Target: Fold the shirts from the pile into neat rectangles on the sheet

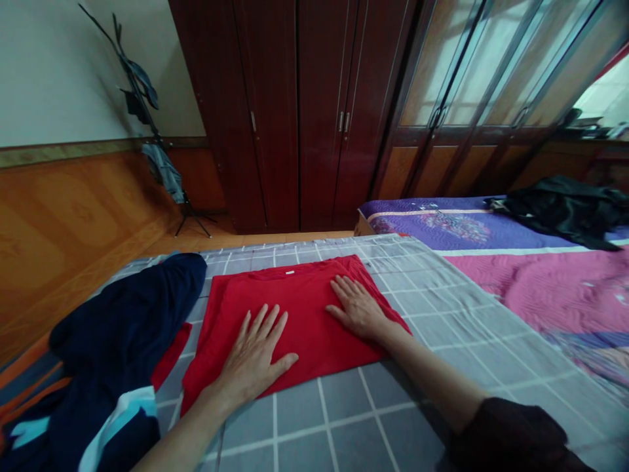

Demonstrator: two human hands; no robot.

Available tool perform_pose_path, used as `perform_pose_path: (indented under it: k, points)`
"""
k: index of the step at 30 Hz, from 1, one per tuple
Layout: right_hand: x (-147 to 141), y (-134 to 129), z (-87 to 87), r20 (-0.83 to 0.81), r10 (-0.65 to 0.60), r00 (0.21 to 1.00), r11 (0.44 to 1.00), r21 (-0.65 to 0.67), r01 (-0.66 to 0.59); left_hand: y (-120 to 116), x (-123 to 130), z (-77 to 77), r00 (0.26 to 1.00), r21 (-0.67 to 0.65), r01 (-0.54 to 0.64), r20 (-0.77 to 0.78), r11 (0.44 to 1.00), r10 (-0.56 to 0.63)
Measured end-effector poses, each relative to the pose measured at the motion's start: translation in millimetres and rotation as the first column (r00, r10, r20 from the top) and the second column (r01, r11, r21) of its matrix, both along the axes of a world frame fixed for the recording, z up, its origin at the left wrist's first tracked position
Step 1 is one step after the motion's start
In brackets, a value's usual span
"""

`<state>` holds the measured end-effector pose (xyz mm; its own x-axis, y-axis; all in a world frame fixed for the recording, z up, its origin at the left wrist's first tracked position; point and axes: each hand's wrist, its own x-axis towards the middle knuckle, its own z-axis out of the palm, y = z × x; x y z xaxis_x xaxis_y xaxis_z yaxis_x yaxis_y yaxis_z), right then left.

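Cloth (305,314), red, lies partly hidden beneath your left hand (258,354) and right hand (358,309), flat and apart; navy clothing (118,328) is cropped.

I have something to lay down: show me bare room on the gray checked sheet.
Bare: the gray sheet between the red garment and the patterned bedspread, and nearer, between the forearms. Crowded: the garment, under the left hand and right hand; left of it, navy clothing leaves a narrow strip.

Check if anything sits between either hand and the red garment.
Nothing visible does: left hand and right hand both appear to rest directly on the red garment, fingers spread. The navy clothing lies left of it, not between.
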<state>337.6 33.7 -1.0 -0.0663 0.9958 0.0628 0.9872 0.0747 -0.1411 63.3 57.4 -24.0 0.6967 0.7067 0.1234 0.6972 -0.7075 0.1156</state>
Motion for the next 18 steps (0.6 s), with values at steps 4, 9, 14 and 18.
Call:
perform_pose_path:
  k: [4,9,14,18]
  points:
    - [29,25,4.3,0.058,-0.252,0.966,0.968,0.011,0.251,0,1,2.2,1.000,-0.029,0.001,0.001,1.000,-0.001]
    - [-27,31,-1.0,0.018,-0.040,0.999,0.995,0.093,0.039,0,1,0.4,1.000,-0.051,-0.010,-0.020,0.999,0.009]
    - [-15,50,-12.3,-0.016,-0.055,0.998,0.998,0.007,0.055,2,0,-5.2,1.000,-0.023,-0.008,-0.009,1.000,0.008]
    - [48,67,-9.5,-0.002,-0.216,0.976,0.976,-0.022,0.215,3,0,-3.6,1.000,-0.032,0.000,-0.010,0.999,0.000]
